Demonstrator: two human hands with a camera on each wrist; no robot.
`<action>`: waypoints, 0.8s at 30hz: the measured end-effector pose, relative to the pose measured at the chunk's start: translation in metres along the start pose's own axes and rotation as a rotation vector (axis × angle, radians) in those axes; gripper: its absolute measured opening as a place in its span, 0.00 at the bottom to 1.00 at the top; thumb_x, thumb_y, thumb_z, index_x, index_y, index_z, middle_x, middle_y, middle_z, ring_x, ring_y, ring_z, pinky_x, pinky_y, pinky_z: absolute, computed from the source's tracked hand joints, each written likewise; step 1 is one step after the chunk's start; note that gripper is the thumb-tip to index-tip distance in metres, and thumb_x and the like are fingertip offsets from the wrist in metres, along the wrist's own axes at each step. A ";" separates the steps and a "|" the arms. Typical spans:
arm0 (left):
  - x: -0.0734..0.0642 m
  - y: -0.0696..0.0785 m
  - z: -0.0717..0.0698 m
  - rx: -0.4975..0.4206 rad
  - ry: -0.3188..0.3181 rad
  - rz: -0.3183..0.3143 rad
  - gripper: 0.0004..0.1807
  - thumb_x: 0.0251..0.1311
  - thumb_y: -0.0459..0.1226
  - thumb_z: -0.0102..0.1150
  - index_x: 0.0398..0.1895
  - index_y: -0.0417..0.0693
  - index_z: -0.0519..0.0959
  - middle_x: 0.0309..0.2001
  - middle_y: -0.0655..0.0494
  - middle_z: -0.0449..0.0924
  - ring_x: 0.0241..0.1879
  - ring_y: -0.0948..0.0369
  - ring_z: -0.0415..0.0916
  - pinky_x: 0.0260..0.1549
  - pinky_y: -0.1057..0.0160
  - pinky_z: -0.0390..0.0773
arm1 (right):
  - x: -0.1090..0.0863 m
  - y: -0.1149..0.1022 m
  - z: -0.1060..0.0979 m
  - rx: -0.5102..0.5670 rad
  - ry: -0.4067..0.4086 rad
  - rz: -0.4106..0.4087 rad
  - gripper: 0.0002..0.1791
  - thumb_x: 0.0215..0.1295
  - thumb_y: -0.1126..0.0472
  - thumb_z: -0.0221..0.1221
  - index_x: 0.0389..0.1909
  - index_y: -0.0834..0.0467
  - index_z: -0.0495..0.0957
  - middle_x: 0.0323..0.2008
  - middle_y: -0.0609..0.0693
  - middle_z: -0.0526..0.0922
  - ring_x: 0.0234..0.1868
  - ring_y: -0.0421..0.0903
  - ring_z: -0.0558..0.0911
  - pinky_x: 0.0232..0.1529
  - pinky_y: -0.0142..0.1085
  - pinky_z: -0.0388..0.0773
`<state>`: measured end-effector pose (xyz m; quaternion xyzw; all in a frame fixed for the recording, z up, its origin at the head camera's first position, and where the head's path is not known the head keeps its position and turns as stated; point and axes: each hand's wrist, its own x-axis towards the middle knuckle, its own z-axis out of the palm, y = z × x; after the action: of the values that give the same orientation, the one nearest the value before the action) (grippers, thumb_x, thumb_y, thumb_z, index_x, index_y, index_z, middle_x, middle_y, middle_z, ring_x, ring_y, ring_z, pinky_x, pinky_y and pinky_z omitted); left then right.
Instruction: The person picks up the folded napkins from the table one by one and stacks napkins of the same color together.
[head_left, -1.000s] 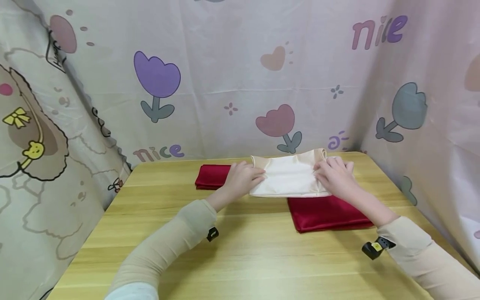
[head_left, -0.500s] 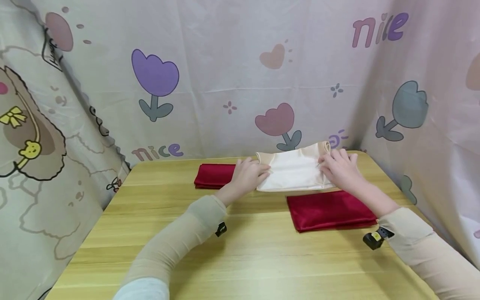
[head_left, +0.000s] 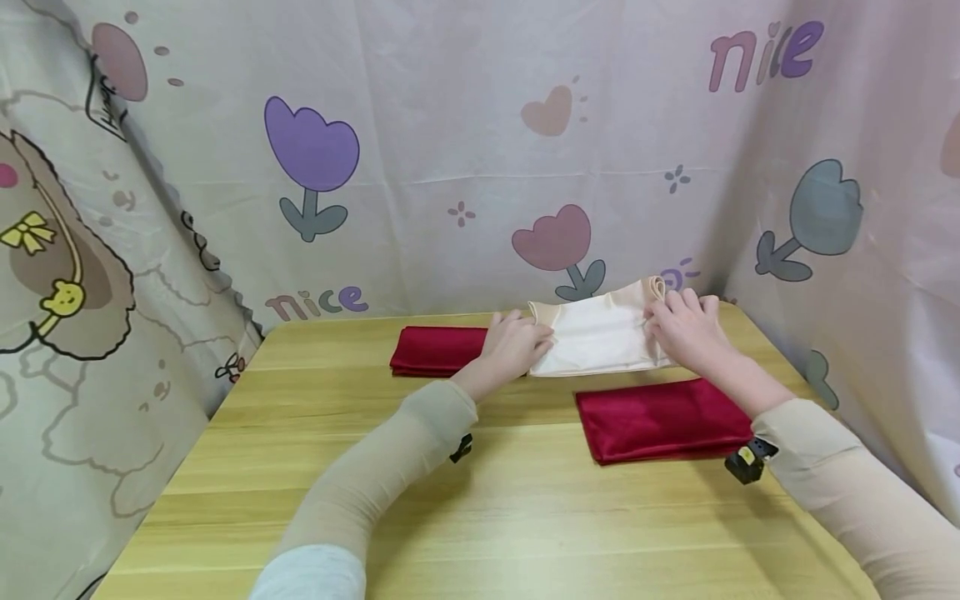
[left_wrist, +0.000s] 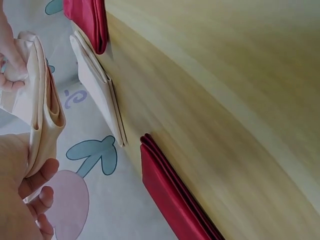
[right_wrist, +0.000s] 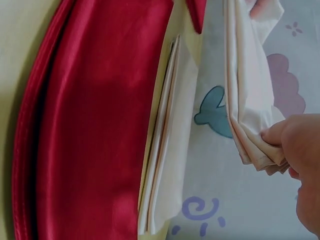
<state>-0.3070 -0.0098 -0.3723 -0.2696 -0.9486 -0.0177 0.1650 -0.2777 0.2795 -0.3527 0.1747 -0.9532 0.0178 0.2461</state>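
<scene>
Patterned curtain is hanging behind wood-grain table. Glossy red cloth, folded rectangular, is lying at right. Raised cream cloth, smooth, layered, is hanging above the table; second cream cloth is resting on the wood, folded. Second red cloth is lying left. Left hand and right hand are pinching the raised cream cloth's ends.

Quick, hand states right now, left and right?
Left hand: closed, holding the left end of the raised folded cream cloth.
Right hand: closed, holding the right end of the same cloth.
</scene>
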 end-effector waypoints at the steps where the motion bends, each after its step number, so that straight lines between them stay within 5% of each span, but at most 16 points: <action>1: 0.002 0.001 0.001 -0.001 -0.004 -0.002 0.14 0.68 0.53 0.52 0.52 0.72 0.82 0.45 0.67 0.84 0.43 0.60 0.72 0.42 0.57 0.66 | 0.001 0.001 0.000 -0.016 -0.007 -0.004 0.06 0.64 0.62 0.56 0.39 0.57 0.76 0.34 0.56 0.71 0.40 0.57 0.65 0.42 0.56 0.57; 8: 0.014 0.007 0.006 -0.017 -0.015 -0.026 0.15 0.68 0.54 0.52 0.53 0.72 0.82 0.50 0.70 0.84 0.42 0.61 0.70 0.41 0.59 0.66 | 0.007 0.009 0.004 -0.119 -0.045 -0.020 0.06 0.65 0.61 0.55 0.39 0.60 0.75 0.31 0.56 0.68 0.39 0.57 0.65 0.43 0.56 0.59; 24: 0.036 0.019 0.025 -0.065 0.003 -0.048 0.14 0.67 0.54 0.53 0.51 0.74 0.83 0.49 0.72 0.84 0.43 0.62 0.69 0.42 0.59 0.65 | 0.013 0.030 0.010 -0.170 -0.124 -0.010 0.08 0.69 0.63 0.51 0.43 0.63 0.74 0.36 0.60 0.70 0.45 0.60 0.66 0.46 0.58 0.59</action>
<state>-0.3331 0.0278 -0.3852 -0.2520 -0.9534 -0.0529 0.1570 -0.3030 0.3022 -0.3539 0.1586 -0.9638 -0.0750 0.2008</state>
